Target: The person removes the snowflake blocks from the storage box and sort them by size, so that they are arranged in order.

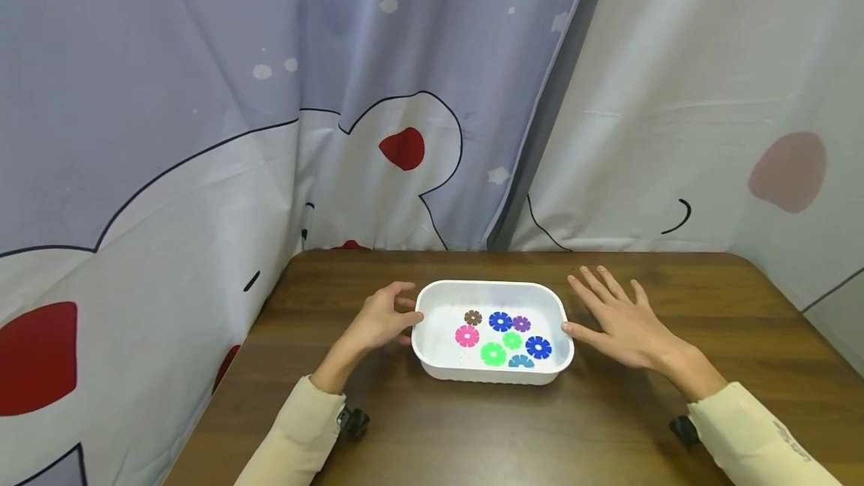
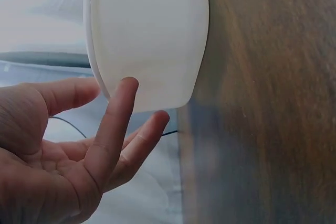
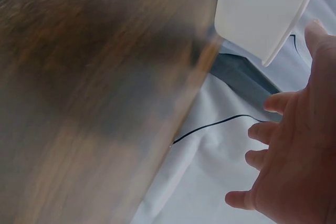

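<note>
A white plastic tub [image 1: 439, 375] stands on the table, holding several flat notched discs: a pink disc [image 1: 467, 335], a brown disc [image 1: 472, 317], a purple disc [image 1: 521, 324], blue ones, green ones and a teal disc [image 1: 521, 361]. At the tub's left end is my left hand [image 1: 380, 319], thumb at the rim, fingers loosely spread beside the outer wall [image 2: 152, 30]; whether the fingertips touch it I cannot tell. My right hand [image 1: 624, 328] is at the right end with fingers straight and spread, its thumb close to the rim; contact is unclear.
The brown wooden table [image 1: 459, 441] ends at a back edge in front of a printed curtain [image 1: 405, 43]. Curtain also hangs along the left and right sides. A black wrist device [image 1: 353, 422] shows at the left sleeve, another [image 1: 685, 430] at the right.
</note>
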Motion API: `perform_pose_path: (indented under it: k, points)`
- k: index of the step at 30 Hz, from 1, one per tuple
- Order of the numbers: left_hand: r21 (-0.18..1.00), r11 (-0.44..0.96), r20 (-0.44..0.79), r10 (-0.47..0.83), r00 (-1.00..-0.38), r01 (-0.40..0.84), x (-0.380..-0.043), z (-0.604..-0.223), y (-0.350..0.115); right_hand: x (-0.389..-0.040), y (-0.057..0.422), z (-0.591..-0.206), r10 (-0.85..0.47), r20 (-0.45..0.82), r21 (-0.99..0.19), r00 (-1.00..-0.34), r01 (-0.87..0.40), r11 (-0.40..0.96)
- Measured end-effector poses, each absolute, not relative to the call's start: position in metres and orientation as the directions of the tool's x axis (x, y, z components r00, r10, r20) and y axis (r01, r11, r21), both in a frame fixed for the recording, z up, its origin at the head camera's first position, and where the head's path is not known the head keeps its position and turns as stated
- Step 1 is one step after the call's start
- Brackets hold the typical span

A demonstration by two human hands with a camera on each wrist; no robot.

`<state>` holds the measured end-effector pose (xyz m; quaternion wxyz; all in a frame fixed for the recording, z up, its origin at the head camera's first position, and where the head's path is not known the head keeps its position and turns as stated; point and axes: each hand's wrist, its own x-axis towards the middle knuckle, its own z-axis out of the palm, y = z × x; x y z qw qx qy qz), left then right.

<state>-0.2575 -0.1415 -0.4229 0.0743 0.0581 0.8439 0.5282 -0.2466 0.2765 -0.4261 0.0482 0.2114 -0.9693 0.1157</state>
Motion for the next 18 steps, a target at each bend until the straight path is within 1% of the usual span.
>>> perform_pose_path:
  k: [6,13,15,18]
  points:
    - [0.902,0.432,-0.080,0.179,-0.981,0.005,-0.258,-0.425,-0.141,-0.248,0.269,-0.422,-0.413,0.148,-0.183,-0.899,-0.435,0.882]
    - [0.903,0.430,-0.063,0.178,-0.982,0.020,-0.258,-0.429,-0.137,-0.252,0.255,-0.420,-0.446,0.182,-0.171,-0.876,-0.475,0.863]
    - [0.903,0.429,-0.056,0.186,-0.981,0.029,-0.258,-0.430,-0.136,-0.254,0.249,-0.420,-0.472,0.212,-0.147,-0.856,-0.505,0.850]
    - [0.900,0.432,-0.038,0.194,-0.980,0.051,-0.257,-0.432,-0.136,-0.258,0.238,-0.420,-0.536,0.276,-0.090,-0.798,-0.576,0.812]
